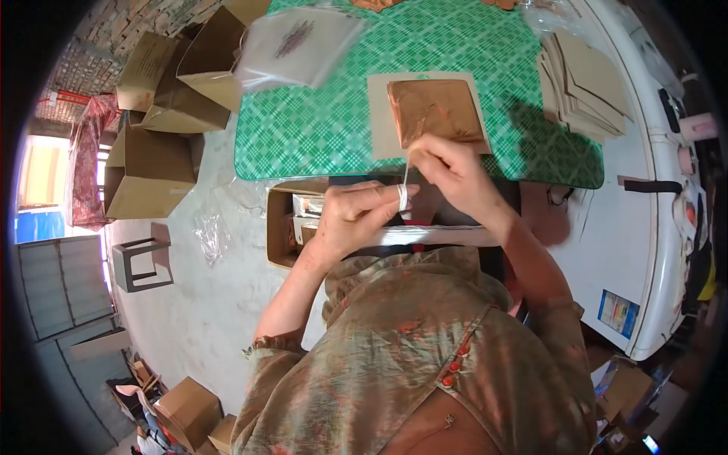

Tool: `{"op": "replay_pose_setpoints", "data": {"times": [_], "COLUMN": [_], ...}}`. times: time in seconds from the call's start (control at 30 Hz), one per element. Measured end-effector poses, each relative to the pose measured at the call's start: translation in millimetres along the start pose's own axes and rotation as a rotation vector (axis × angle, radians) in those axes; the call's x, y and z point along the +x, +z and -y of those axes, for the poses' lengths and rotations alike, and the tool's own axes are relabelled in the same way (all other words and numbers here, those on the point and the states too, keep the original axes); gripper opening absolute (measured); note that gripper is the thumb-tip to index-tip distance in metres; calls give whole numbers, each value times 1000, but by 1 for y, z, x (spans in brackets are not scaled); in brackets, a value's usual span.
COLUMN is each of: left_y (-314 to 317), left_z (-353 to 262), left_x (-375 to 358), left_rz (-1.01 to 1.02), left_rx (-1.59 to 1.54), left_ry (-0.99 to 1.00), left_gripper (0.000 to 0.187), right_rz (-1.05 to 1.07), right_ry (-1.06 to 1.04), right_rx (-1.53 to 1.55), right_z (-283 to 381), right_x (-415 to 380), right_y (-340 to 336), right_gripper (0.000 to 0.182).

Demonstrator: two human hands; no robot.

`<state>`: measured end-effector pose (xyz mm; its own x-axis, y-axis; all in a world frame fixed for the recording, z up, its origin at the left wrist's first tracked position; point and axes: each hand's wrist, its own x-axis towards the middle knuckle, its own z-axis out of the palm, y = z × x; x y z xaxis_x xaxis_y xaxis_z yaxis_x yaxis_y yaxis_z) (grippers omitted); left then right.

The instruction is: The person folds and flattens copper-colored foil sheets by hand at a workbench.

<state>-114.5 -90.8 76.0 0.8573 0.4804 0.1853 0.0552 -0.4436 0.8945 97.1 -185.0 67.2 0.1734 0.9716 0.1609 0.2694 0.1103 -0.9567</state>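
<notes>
White string [403,199] is looped several times round the fingertips of my left hand [350,216], which is closed on it in front of my lap. A single strand runs up taut from the loops to my right hand [460,178], which pinches its end just over the table's near edge. Right beyond that hand is a folded brown square [438,110], thin and crinkled like paper or film, lying on a beige card sheet [381,136]. A long white strip [432,236] lies across my lap.
On the green checked table [303,136] are a stack of clear plastic bags [299,45] and a pile of beige cards [584,87]. An open carton [277,227] stands below its near edge. Large cartons [152,171] and a small stool [142,262] are at left, a white appliance [599,250] at right.
</notes>
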Motion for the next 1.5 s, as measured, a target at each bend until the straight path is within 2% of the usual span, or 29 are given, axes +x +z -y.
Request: {"op": "replay_pose_setpoints", "data": {"times": [0.03, 0.07, 0.1, 0.13, 0.2, 0.23, 0.27, 0.33, 0.37, 0.4, 0.47, 0.5, 0.57, 0.67, 0.77, 0.8, 0.87, 0.9, 0.93, 0.97, 1.03, 1.13, 1.17, 1.2, 1.27, 1.33, 1.37, 1.47, 1.5], "left_y": [0, 0, -6, -7, -12, -9, -6, -2, 1, 1, 0, -6, 0, 4, 2, 3, 9, 8, 6, 10, 12, 7, 6, 7, 9, 3, 2, 4, 13], "left_z": [4, 9, -3, 3, 12, 18, 21, -4, -4, -2, 15, 15, 24, 16, 16, 25, 27, 23, 19, 31, 19, 13, 14, 20, 27, 31, 32, 25, 23], "left_x": [1, 2, 5, 6, 4, -1, -7, -4, -1, 2, 6, 6, -2, -7, -2, 0, 2, 0, -2, -8, -8, -3, -1, 0, -1, -9, -13, -11, -6], "left_rz": [-70, -145, -130, -181, -108, -71, -30, 15, -50, -116, -200, -145, -108, -47, -116, -151, -193, -129, -58, -36, -42, -105, -139, -161, -160, -33, 35, 52, -83], "left_rx": [-4, -7, -43, -36, 132, 137, 140, 79, 31, -17, 4, 109, 115, 25, -19, -48, -161, -70, 20, -15, -111, -156, -161, -150, -105, -61, -41, -248, -338], "left_ry": [76, 154, 27, 43, -62, -23, 17, 3, 79, 156, 129, 25, 103, 60, 30, 24, -73, -76, -80, 29, 34, 29, 30, 49, -13, -47, -64, -54, 31], "left_gripper": [26, 28, 23, 23, 24, 24, 23, 23, 25, 27, 28, 28, 28, 30, 31, 32, 32, 31, 29, 28, 29, 33, 35, 37, 35, 35, 35, 33, 34], "right_rz": [-6, 94, 200, 306, 293, 243, 105, -59, -33, -20, 224, 231, 163, -43, 63, 159, 219, 150, 188, 106, -56, 73, 74, 127, 251, 62, 50, -14, -5], "right_ry": [-57, 23, -35, -89, -177, -150, -191, 32, -79, -46, -69, -106, -135, 65, 83, -60, -157, -157, -9, 17, -14, 218, 35, -15, 76, -173, -27, 101, 145], "right_rx": [0, 117, 22, -70, 43, -81, 17, 3, -73, -105, -147, -102, -107, -142, -144, -193, -164, -103, -164, -139, -203, -110, -25, -99, -128, -190, -127, -71, 33], "right_z": [-27, -9, -10, -4, 29, 44, 50, 28, -13, -13, -30, -12, 22, 15, -4, -17, -6, 4, 21, 31, 18, -1, -29, -25, -1, 10, 23, 4, -4], "right_x": [-6, -16, -32, -40, -43, -36, -23, -7, -6, -15, -47, -48, -40, -13, -30, -42, -51, -48, -40, -30, -12, -22, -36, -44, -44, -32, -28, -13, -18], "right_y": [17, 29, 42, 53, 47, 30, 18, 4, 12, 28, 56, 55, 38, -1, 26, 40, 53, 51, 35, 22, 3, 21, 40, 49, 46, 35, 22, 5, 18], "right_gripper": [8, 6, 5, 5, 6, 5, 4, 4, 6, 3, 2, 3, 2, 9, 9, 8, 6, 10, 10, 9, 7, 12, 12, 11, 9, 10, 10, 12, 11]}}
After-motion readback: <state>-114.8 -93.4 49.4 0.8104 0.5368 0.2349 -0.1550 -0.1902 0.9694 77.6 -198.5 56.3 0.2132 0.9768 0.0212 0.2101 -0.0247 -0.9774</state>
